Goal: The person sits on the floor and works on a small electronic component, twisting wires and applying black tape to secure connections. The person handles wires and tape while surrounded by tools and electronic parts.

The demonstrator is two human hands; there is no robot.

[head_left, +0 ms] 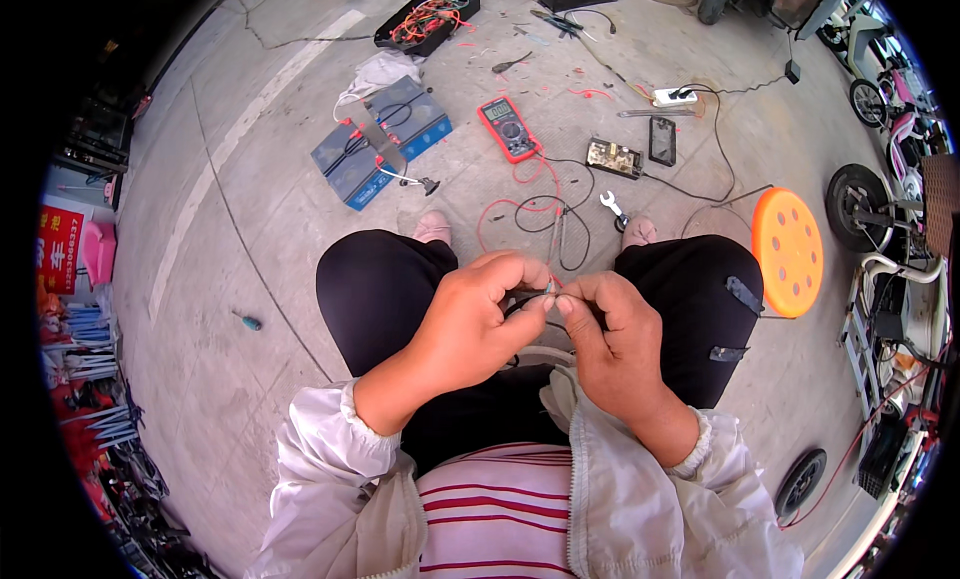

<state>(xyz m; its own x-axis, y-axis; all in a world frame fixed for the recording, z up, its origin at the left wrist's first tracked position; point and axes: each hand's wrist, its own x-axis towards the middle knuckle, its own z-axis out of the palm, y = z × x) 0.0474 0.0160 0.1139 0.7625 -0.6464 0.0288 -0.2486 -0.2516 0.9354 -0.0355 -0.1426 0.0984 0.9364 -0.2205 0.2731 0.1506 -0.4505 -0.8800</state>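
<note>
Above my lap, between my knees, my left hand (470,319) and my right hand (618,344) meet fingertip to fingertip. Both pinch a thin dark cable (514,305), with a bit of red showing at the fingertips. The exact spot they grip is mostly covered by the fingers. On the floor ahead lies a red-framed multimeter (508,129), its red and black test leads (518,217) looping toward my feet. Right of it sit an opened box with a bare circuit board (614,159) and a small black case (662,141).
Blue batteries (350,164) with wires stand ahead left. A wrench (611,209) lies near my right foot, an orange stool (788,251) beside my right knee. Farther off are a white power strip (675,97) and a black tray of wires (428,24). Wheels (860,208) line the right.
</note>
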